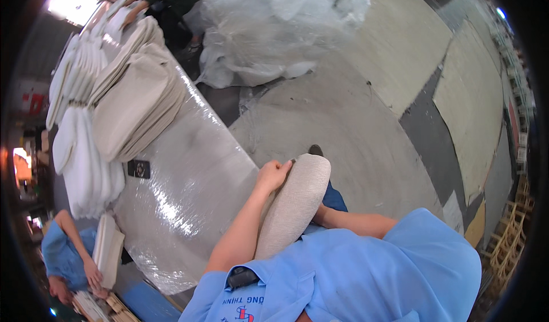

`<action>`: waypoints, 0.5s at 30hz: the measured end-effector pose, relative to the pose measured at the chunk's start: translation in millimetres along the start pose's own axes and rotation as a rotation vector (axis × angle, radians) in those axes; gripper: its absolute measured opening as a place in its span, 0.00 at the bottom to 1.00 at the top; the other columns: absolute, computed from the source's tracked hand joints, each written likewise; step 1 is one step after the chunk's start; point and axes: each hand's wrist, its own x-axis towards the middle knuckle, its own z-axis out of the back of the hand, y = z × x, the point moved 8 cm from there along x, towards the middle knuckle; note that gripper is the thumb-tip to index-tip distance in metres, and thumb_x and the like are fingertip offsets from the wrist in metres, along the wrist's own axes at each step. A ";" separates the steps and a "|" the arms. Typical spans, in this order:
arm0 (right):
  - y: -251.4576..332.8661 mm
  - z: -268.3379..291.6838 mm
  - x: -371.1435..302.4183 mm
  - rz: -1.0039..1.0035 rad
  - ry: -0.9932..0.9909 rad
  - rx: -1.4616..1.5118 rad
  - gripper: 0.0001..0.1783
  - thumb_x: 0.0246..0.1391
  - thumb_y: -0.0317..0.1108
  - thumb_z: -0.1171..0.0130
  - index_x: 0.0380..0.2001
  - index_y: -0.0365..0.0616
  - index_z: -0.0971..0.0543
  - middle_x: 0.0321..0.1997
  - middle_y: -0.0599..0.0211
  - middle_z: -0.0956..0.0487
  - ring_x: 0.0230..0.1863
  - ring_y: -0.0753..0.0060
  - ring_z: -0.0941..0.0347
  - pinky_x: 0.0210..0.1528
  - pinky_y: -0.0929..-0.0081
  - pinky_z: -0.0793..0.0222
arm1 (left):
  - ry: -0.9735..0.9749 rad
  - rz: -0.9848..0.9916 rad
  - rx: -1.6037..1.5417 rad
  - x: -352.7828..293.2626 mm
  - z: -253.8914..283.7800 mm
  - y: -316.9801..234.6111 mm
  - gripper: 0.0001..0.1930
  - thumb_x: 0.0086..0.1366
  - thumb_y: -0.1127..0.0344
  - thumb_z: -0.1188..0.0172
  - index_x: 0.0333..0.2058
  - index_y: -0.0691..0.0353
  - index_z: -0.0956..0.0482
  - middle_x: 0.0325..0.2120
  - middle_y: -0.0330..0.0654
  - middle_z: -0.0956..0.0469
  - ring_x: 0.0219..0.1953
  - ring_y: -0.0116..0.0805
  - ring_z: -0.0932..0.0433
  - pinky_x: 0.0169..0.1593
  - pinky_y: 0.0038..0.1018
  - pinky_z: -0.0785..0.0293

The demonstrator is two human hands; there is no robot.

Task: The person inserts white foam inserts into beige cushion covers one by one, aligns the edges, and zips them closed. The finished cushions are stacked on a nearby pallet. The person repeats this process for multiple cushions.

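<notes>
A beige fabric cushion (300, 199) stands on end close against my body, its rounded end pointing away from me. My left hand (273, 176) is closed on the cushion's left edge near its far end, fingers pinched at the fabric. On the cushion's right side is my right hand (322, 214), mostly hidden behind it; its fingers do not show. Left of me, a table (200, 185) covered in shiny clear plastic bears a stack of flat beige cushion covers (134, 105). White padded inserts (88, 156) line the table's far left side.
A dark phone-like object (139, 169) lies beside the inserts. Beyond the table sits a big plastic-wrapped white bundle (286, 28). One co-worker (68, 248) handles a pale cushion at lower left; another person (166, 2) leans over the far end. Wooden frames (509, 230) stand at right.
</notes>
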 end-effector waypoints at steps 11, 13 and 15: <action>-59.6 -12.2 33.1 -0.337 -0.200 0.133 0.19 0.71 0.41 0.52 0.56 0.48 0.19 0.54 0.60 0.14 0.53 0.57 0.17 0.56 0.58 0.24 | -0.223 -0.046 0.053 27.0 -22.6 -7.5 0.23 0.73 0.46 0.42 0.36 0.64 0.18 0.33 0.59 0.15 0.39 0.65 0.16 0.44 0.52 0.23; -62.1 -13.8 25.2 -0.248 -0.224 0.104 0.18 0.71 0.40 0.52 0.53 0.46 0.17 0.52 0.60 0.13 0.51 0.59 0.16 0.54 0.60 0.22 | -0.224 -0.044 0.027 32.0 -25.8 -0.2 0.22 0.73 0.46 0.41 0.37 0.63 0.18 0.32 0.58 0.15 0.38 0.65 0.16 0.43 0.52 0.22; -45.4 -14.6 27.9 -0.148 -0.376 0.470 0.18 0.71 0.39 0.52 0.49 0.45 0.15 0.50 0.60 0.12 0.50 0.60 0.15 0.52 0.61 0.22 | -0.216 -0.053 0.034 35.2 -27.3 2.4 0.21 0.73 0.47 0.41 0.37 0.62 0.17 0.31 0.58 0.15 0.38 0.65 0.16 0.42 0.52 0.22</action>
